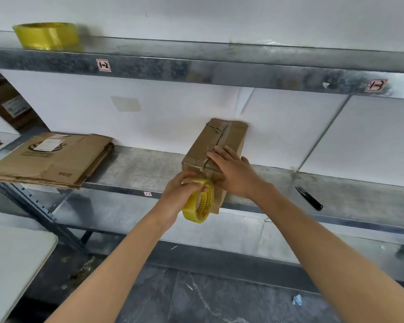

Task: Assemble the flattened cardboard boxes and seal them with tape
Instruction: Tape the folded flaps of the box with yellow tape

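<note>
The box (216,145) sits on the shelf (138,164) at its front edge. The right hand (233,171) presses flat on top, fingers (217,155) straight. The left hand (180,194) grips the tape roll (200,202) at the box's near end. Flat boxes (49,159) lie to the left, snips (309,198) to the right.

The box (234,134) sits on the shelf (138,166) under the right grip (233,171). The tape roll (202,206) in the left grip (180,194) touches the box's near end. Flattened boxes (54,159) lie well left of both grips, snips (309,198) to their right, and a second roll (47,36) on the upper shelf (196,71) above-left.
</note>
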